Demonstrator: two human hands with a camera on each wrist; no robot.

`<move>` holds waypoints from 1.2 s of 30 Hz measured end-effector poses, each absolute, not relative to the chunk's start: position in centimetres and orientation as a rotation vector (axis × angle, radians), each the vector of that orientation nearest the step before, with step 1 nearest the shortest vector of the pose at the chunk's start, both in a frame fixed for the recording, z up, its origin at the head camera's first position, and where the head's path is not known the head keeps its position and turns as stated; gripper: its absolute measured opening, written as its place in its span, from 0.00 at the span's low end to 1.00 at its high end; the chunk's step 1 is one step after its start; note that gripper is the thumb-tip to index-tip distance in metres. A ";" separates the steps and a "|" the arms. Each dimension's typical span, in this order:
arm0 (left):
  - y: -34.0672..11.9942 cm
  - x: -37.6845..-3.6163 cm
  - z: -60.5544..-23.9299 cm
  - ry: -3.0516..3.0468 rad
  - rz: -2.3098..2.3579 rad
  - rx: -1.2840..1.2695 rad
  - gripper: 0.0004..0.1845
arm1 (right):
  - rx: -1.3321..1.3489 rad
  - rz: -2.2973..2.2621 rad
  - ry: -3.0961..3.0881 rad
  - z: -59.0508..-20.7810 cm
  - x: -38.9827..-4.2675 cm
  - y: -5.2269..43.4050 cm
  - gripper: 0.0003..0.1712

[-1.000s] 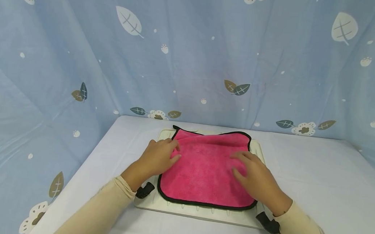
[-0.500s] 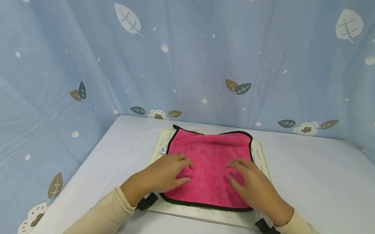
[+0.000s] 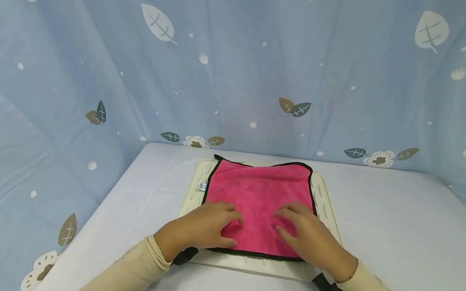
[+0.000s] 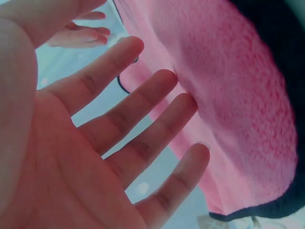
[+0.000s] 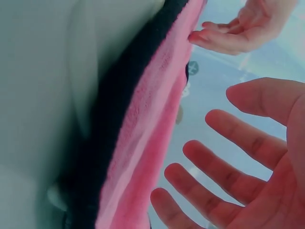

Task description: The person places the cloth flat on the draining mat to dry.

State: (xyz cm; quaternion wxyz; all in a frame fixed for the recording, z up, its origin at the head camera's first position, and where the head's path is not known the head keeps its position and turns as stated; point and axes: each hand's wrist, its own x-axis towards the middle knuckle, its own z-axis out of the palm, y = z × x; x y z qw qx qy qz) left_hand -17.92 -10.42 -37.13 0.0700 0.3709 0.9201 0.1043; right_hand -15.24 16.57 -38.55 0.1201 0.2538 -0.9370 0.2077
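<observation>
A bright pink towel [image 3: 254,187] with black edging lies over a cream ribbed tray [image 3: 257,265], its far edge wavy and slightly raised. My left hand [image 3: 203,227] is over the towel's near left part. In the left wrist view its fingers [image 4: 157,95] are spread, and some fingertips meet the pink pile. Over the near right part is my right hand [image 3: 309,236], its fingers [image 5: 228,176] spread and gently bent in the right wrist view. Whether the right fingertips touch the towel, I cannot tell. Neither hand grips it. The towel's near corners are hidden behind the hands.
A small white and blue label [image 3: 202,186] shows by the towel's left edge. The tray stands on a white-covered table [image 3: 393,229]. Behind it hangs a blue curtain [image 3: 238,73] with leaf prints. Black straps [image 3: 327,287] are at both wrists.
Both hands have slid toward the towel's near edge, the left one also a little to the right. The label at the left has come into view. The towel's far edge stays as it was.
</observation>
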 end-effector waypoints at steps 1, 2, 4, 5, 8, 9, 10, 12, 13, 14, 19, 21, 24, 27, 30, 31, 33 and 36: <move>-10.4 -17.9 -37.1 2.763 0.311 1.113 0.20 | 0.745 0.602 -2.742 -38.6 -15.2 16.5 0.17; -10.3 -17.8 -37.1 2.759 0.302 1.110 0.21 | 0.748 0.597 -2.746 -38.6 -15.2 16.5 0.17; -10.2 -17.7 -37.1 2.752 0.289 1.107 0.22 | 0.752 0.588 -2.755 -38.7 -15.2 16.4 0.17; -10.2 -17.7 -37.2 2.749 0.286 1.104 0.23 | 0.753 0.587 -2.759 -38.7 -15.2 16.4 0.17; -10.1 -17.7 -37.3 2.741 0.277 1.094 0.24 | 0.759 0.584 -2.774 -38.7 -15.2 16.4 0.18; -10.1 -17.6 -37.4 2.738 0.275 1.094 0.25 | 0.761 0.584 -2.781 -38.7 -15.2 16.4 0.18; -10.1 -17.6 -37.4 2.736 0.271 1.094 0.26 | 0.762 0.582 -2.790 -38.7 -15.2 16.4 0.18; -10.1 -17.6 -37.5 2.736 0.253 1.100 0.27 | 0.761 0.581 -2.815 -38.7 -15.2 16.3 0.19; -10.1 -17.5 -37.5 2.736 0.243 1.105 0.27 | 0.760 0.581 -2.827 -38.7 -15.1 16.3 0.19; -10.1 -17.5 -37.5 2.737 0.230 1.112 0.28 | 0.759 0.581 -2.838 -38.7 -15.1 16.3 0.19; -9.9 -17.3 -37.5 2.755 0.162 1.132 0.28 | 0.759 0.566 -2.867 -38.6 -15.0 16.3 0.20; -9.8 -17.3 -37.5 2.763 0.142 1.133 0.28 | 0.767 0.557 -2.869 -38.6 -15.0 16.3 0.19; -9.7 -17.3 -37.6 2.772 0.129 1.137 0.26 | 0.786 0.549 -2.871 -38.7 -15.0 16.3 0.18; -9.6 -17.2 -37.6 2.771 0.144 1.133 0.23 | 0.815 0.549 -2.867 -38.6 -14.9 16.4 0.17; -9.6 -17.2 -37.6 2.764 0.175 1.131 0.17 | 0.842 0.558 -2.863 -38.5 -14.8 16.4 0.16; -9.6 -17.2 -37.6 2.762 0.187 1.134 0.15 | 0.848 0.561 -2.861 -38.4 -14.8 16.4 0.16; -9.6 -17.2 -37.5 2.763 0.205 1.140 0.14 | 0.870 0.566 -2.851 -38.4 -14.7 16.4 0.15; -9.6 -17.2 -37.5 2.767 0.222 1.154 0.15 | 0.906 0.573 -2.848 -38.3 -14.7 16.5 0.13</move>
